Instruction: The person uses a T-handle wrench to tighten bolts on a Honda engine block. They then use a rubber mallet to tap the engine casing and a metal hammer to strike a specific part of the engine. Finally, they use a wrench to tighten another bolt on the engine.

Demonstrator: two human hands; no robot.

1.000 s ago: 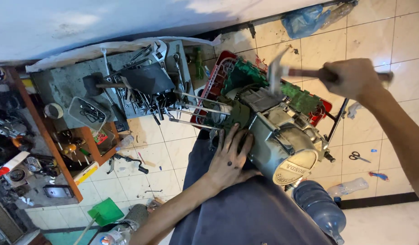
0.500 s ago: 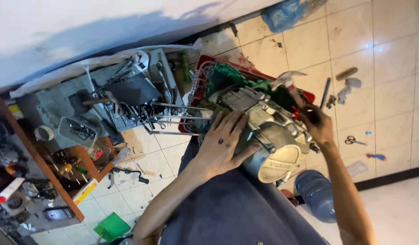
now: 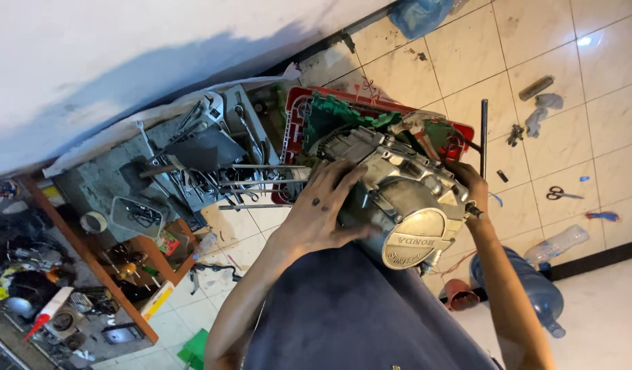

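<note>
Engine casing (image 3: 405,199), far side behind hands

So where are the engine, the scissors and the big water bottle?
engine (image 3: 405,199): head view, on its silver side casing.
scissors (image 3: 561,194): head view, where the blades meet the handles.
water bottle (image 3: 535,288): head view, on its blue body.

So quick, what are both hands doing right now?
Left hand: open, fingers spread flat on the silver engine.
Right hand: curled against the engine's far side; whether it holds anything cannot be told.
</note>
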